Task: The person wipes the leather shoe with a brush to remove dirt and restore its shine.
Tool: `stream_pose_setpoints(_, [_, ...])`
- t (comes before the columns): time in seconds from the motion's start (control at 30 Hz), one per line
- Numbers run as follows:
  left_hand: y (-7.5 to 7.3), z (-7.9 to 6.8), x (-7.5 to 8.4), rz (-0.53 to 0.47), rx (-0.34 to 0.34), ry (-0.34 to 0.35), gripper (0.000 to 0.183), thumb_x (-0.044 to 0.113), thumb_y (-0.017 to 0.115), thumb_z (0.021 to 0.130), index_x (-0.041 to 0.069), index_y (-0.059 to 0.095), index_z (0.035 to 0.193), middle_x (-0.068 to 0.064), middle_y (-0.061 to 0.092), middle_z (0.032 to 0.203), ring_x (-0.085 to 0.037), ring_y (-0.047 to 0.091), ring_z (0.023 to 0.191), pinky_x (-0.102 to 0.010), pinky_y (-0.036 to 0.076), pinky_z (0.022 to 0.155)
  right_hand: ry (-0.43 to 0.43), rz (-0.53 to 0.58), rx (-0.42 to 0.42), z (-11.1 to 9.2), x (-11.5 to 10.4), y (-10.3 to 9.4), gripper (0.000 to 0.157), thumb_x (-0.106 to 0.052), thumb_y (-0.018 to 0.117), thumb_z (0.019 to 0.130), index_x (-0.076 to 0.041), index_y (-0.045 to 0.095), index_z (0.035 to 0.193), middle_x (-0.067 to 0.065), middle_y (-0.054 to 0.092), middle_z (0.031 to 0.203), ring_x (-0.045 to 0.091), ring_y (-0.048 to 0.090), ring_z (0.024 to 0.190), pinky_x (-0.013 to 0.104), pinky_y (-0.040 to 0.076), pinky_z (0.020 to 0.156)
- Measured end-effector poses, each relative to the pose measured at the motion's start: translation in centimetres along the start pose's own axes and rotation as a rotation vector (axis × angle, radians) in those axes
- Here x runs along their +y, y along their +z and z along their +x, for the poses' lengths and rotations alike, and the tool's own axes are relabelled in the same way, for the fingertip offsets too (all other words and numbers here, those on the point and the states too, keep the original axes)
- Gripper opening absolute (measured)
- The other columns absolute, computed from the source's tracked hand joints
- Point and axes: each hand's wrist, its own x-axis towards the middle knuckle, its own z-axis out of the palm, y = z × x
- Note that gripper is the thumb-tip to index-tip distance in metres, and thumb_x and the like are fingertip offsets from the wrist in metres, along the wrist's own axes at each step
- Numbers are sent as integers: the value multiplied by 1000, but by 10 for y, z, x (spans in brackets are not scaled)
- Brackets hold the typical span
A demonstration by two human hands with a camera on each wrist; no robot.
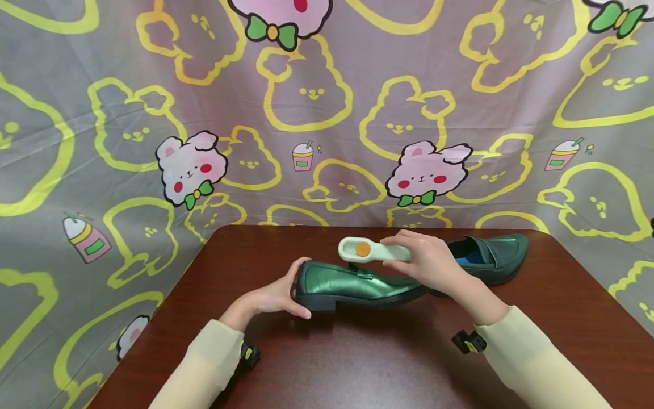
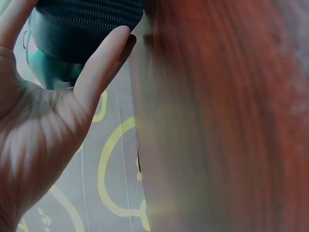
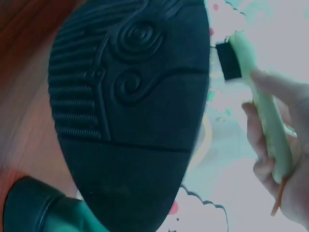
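Observation:
My left hand grips a shiny dark green loafer around its heel, thumb low on the heel block and fingers behind. In the left wrist view the black ridged heel sits between thumb and fingers. The loafer is held lengthwise with its toe to the right, and the right wrist view shows its patterned black sole. My right hand holds a pale green-handled brush above the shoe. An orange round button marks the brush head; a dark block on its underside faces the shoe.
A second green loafer with a blue insole stands on the brown table at the back right, partly behind my right hand. A patterned cloth backdrop rises along the table's far edge.

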Motion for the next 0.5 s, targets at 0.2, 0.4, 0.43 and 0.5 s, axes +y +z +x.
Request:
stream_pose_setpoints(0.2, [-1,0,0,4,-3,10,105,11,80,66,34,5,136,-11,30,129,-26,43,110,-36,40,86,-117,114,-223,-10,-19,1,37,-40,74,71,-29,64,105,-20,54,90,-1,49,73,20,42,60])
stream_pose_setpoints(0.4, [-1,1,0,-12,-6,18,105,9,80,66,33,5,136,-12,30,129,-27,44,110,-36,40,85,-70,74,-205,-9,-14,6,36,-40,73,72,-28,65,104,-19,55,89,-1,48,71,20,42,60])
stream_pose_setpoints(0.43, [-1,1,0,-19,-6,15,105,9,80,66,33,4,136,-12,30,129,-27,44,109,-36,41,84,-45,81,-187,-7,-10,7,36,-39,73,72,-27,65,104,-18,56,89,0,49,72,22,43,60])
stream_pose_setpoints(0.5, [0,0,0,-39,-10,0,106,9,80,67,31,3,136,-13,28,128,-28,44,108,-37,44,80,11,87,-160,-5,-3,7,35,-39,73,72,-29,65,105,-20,56,89,0,49,74,24,42,62])
